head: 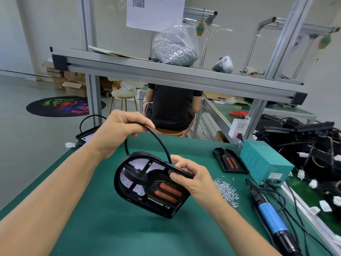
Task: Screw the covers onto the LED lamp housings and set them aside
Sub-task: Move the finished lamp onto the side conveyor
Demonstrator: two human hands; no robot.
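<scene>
A black LED lamp housing (147, 183) is held tilted above the green mat, its open side showing white LED panels and two orange-red cylinders. My right hand (190, 174) grips its upper right edge, where a thin black cover piece lies under the fingers. Its black cable (160, 143) arches up to my left hand (121, 126), which pinches it above and behind the housing. A second black part (229, 160) with orange-red cylinders lies flat on the mat to the right. Loose silver screws (227, 191) are piled beside my right wrist.
A blue-handled electric screwdriver (271, 217) lies at the right, wired to a teal power box (263, 161). Black lamp parts and cables (304, 145) crowd the far right. An aluminium shelf (166, 71) carries a bag of screws (175, 50). A person sits behind the bench (173, 108).
</scene>
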